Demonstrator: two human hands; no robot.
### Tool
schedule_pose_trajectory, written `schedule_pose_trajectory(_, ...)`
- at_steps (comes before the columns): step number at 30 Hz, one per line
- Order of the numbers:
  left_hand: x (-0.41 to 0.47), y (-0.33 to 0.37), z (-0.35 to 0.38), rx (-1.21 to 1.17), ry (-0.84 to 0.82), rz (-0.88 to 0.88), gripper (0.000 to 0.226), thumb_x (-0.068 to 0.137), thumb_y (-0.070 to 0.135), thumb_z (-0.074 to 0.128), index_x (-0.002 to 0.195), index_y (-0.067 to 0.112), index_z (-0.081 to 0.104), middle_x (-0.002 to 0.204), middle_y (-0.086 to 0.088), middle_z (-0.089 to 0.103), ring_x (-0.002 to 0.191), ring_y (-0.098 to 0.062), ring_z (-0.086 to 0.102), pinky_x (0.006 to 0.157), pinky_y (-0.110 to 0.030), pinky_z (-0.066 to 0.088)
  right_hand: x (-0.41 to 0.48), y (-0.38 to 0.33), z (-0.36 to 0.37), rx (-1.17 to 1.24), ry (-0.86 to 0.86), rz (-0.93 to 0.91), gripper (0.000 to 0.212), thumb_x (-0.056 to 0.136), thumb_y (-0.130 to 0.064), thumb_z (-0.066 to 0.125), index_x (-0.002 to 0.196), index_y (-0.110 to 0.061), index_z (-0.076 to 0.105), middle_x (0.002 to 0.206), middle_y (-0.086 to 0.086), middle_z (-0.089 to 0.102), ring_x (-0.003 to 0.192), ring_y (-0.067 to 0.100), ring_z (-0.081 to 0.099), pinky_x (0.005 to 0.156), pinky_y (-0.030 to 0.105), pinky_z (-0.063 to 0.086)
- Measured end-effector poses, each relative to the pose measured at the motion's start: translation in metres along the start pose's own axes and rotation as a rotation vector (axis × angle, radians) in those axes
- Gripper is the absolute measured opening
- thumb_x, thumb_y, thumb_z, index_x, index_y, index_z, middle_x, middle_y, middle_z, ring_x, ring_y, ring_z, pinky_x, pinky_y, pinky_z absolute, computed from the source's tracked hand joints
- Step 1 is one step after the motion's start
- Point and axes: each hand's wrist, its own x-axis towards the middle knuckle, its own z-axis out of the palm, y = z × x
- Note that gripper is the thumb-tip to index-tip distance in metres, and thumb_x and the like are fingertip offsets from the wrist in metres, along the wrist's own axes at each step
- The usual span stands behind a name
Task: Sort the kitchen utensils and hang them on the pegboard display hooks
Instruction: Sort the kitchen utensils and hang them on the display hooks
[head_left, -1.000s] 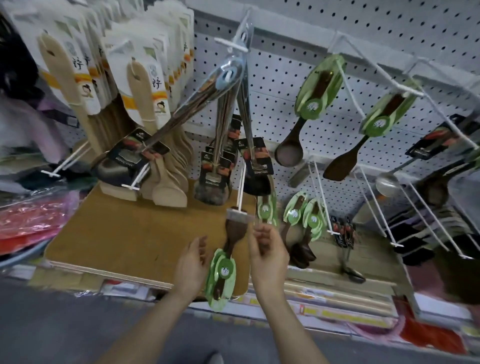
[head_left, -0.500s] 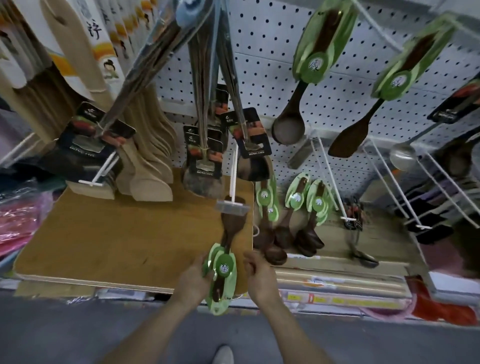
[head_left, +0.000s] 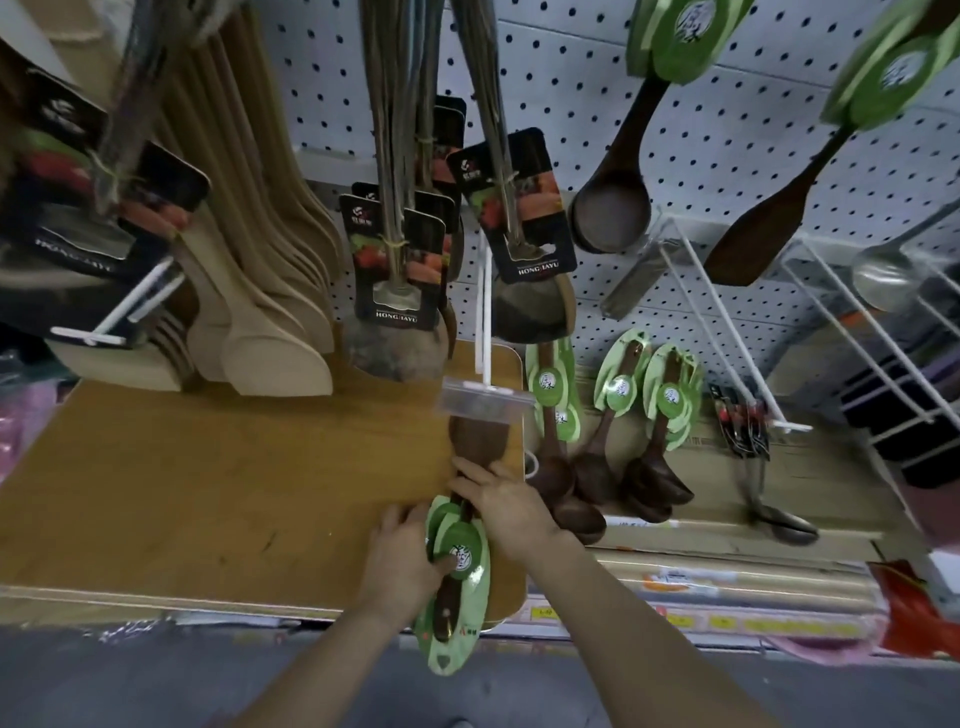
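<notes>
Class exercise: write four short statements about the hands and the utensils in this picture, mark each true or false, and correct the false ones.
1. The left hand and right hand both hold the green-carded wooden utensil. True.
2. The pegboard is black. False: it is white with dark holes.
3. Pale wooden spatulas hang at the upper left. True.
4. The metal ladle hangs left of those spatulas. False: it hangs at the far right.

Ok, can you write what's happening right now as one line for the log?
left hand: holds green-carded spoon pack | right hand: grips its handle | white hook: ahead, pack not hung yet
</notes>
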Motion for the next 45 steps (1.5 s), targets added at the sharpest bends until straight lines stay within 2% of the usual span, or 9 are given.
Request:
schedule_pose_trajectory(6,-0.001,-0.008,-0.005,-0.029,0.047,-0.043,0.051,0.086,0.032,0.065,0.134,0.022,0.05,0.126,-0.006,0.051,0.115,-0.029,0.051,0.1,-0.035,0.04,0.01,0.003,-0.017,-0.193,-0.016,-0.052,0.035,0.098,-0.006,0.041,0.128,-0.014,0.055,0.126,0.007,0.052,0.12,0.03,0.041,0.088,0.04,0.048)
schedule_pose_trajectory(15,-0.035,-0.017,-0.048,-0.157,0.51,-0.159,0.08,0.087,0.025,0.067,0.148,-0.002,0.021,0.138,-0.027,0.038,0.125,-0.042,0.039,0.104,-0.048,0.036,-0.001,-0.022,-0.024,0.042,0.012,0.168,0.045,0.097,-0.028,0.056,0.14,-0.019,0.046,0.124,0.013,0.063,0.123,0.031,0.049,0.09,0.038,0.047)
schedule_pose_trajectory(19,-0.052,-0.009,-0.056,-0.482,0.395,-0.205,0.084,0.086,0.033,0.067,0.149,0.003,0.02,0.146,-0.017,0.038,0.125,-0.029,0.049,0.103,-0.042,0.042,-0.028,-0.045,-0.034,0.293,0.149,0.285,0.037,0.092,-0.031,0.063,0.127,-0.022,0.057,0.114,0.011,0.07,0.106,0.034,0.063,0.085,0.038,0.051)
schedule_pose_trajectory(24,-0.08,0.027,-0.064,-0.719,0.044,-0.166,0.014,0.09,0.017,0.066,0.104,0.014,0.063,0.095,0.005,0.069,0.096,-0.019,0.063,0.072,-0.009,0.046,-0.083,-0.078,-0.046,0.583,0.181,0.239,0.017,0.084,-0.025,0.071,0.101,-0.028,0.068,0.096,-0.003,0.073,0.093,0.02,0.063,0.068,0.022,0.032)
schedule_pose_trajectory(27,-0.1,0.04,-0.065,-0.915,-0.05,-0.205,0.006,0.091,0.014,0.065,0.094,0.012,0.07,0.093,-0.01,0.074,0.095,-0.03,0.068,0.085,-0.039,0.055,-0.12,-0.095,-0.05,0.662,0.188,0.275,0.026,0.08,-0.027,0.077,0.085,-0.028,0.052,0.068,-0.028,0.058,0.064,-0.001,0.054,0.053,0.018,0.025)
schedule_pose_trajectory(30,-0.122,0.057,-0.068,-1.011,-0.124,-0.224,0.013,0.093,0.002,0.056,0.098,0.008,0.066,0.097,-0.018,0.072,0.09,-0.032,0.067,0.081,-0.045,0.056,-0.152,-0.104,-0.052,0.711,0.242,0.365,0.048,0.073,-0.034,0.082,0.053,-0.022,0.041,0.05,-0.023,0.049,0.048,-0.001,0.045,0.047,0.018,0.024)
schedule_pose_trajectory(37,-0.152,0.11,-0.074,-1.04,-0.226,-0.115,0.015,0.095,0.01,0.057,0.105,0.021,0.052,0.106,-0.014,0.065,0.09,-0.027,0.064,0.075,-0.042,0.053,-0.219,-0.109,-0.095,0.72,0.323,0.46,0.043,0.079,-0.029,0.075,0.057,-0.026,0.038,0.055,-0.004,0.044,0.061,0.019,0.047,0.062,0.038,0.04)
schedule_pose_trajectory(41,-0.166,0.135,-0.069,-1.041,-0.296,-0.08,0.012,0.098,0.011,0.051,0.105,0.02,0.048,0.096,-0.01,0.064,0.067,-0.016,0.062,0.053,-0.026,0.051,-0.25,-0.104,-0.124,0.564,0.266,0.5,0.048,0.087,-0.031,0.067,0.055,-0.023,0.032,0.054,-0.002,0.038,0.069,0.02,0.044,0.06,0.033,0.025)
schedule_pose_trajectory(45,-0.179,0.159,-0.063,-0.999,-0.38,-0.001,0.023,0.098,0.008,0.051,0.117,0.019,0.047,0.092,-0.006,0.066,0.06,-0.01,0.063,0.045,-0.021,0.047,-0.27,-0.098,-0.141,0.471,0.192,0.584,0.041,0.085,-0.031,0.067,0.056,-0.02,0.039,0.078,0.018,0.062,0.087,0.035,0.061,0.057,0.032,0.027)
